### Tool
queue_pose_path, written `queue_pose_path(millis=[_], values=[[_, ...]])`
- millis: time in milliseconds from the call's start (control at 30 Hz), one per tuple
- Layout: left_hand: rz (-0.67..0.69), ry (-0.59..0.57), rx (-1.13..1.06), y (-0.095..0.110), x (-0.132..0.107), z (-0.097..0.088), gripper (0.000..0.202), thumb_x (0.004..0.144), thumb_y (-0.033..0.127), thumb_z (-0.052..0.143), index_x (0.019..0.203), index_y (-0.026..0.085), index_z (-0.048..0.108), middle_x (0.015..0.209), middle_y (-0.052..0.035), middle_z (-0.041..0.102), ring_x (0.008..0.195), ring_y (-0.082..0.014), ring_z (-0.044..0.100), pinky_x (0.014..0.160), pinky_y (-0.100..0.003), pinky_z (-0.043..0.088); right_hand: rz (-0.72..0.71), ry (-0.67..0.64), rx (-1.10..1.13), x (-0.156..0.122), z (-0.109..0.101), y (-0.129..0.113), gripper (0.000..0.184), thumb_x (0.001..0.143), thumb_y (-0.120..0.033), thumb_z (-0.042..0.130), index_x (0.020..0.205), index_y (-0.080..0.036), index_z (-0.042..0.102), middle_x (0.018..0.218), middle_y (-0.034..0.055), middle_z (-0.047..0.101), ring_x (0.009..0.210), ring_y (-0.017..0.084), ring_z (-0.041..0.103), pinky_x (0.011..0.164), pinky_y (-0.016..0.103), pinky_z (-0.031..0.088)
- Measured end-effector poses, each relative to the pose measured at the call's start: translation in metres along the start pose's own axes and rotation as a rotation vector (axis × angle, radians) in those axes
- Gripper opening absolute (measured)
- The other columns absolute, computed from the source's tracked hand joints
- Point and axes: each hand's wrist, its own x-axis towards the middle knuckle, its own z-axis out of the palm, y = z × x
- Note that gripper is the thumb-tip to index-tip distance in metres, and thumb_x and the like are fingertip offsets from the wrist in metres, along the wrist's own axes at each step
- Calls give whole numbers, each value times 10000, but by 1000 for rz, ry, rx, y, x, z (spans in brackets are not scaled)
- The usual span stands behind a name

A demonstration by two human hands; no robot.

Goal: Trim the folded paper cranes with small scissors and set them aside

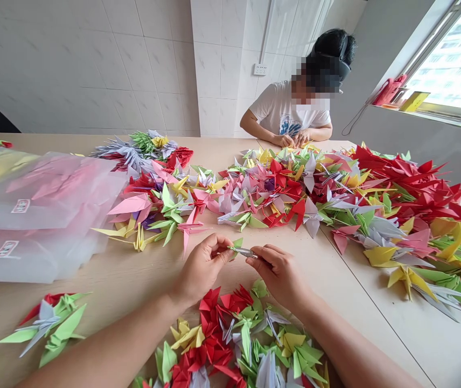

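My left hand [203, 267] and my right hand [278, 272] meet above the wooden table [133, 280], both pinched on one small folded paper piece [242, 249], green and grey, held between the fingertips. Just below my wrists lies a heap of folded paper cranes [238, 339] in red, green, yellow and grey. A long band of many coloured paper cranes [287, 194] stretches across the table beyond my hands.
Clear plastic bags [40, 215] of coloured paper lie at the left. A few green and grey cranes [50, 323] sit at the near left. A person in a white shirt [291, 110] sits at the far side, hands on paper. A window [452, 64] is at the right.
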Motion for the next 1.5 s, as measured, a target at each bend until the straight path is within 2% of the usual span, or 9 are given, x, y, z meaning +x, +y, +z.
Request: queue_pose_path(millis=[367,1500], values=[[-62,-23,-129,6,0,1,65,788,208,566,822,173,524,732,4,577,733,-129,543,705,-252,405,-2,13,17,-1,-1,-1,192,871,-282,495,782,-178,629,640,2,542,559,118,502,520,210,362],[-22,-26,-153,2,-1,0,28,809,189,541,826,180,521,746,18,559,741,-118,548,727,-249,411,0,-21,61,-1,-1,0,190,878,-271,493,764,-169,605,627,-13,483,553,113,460,525,212,340]])
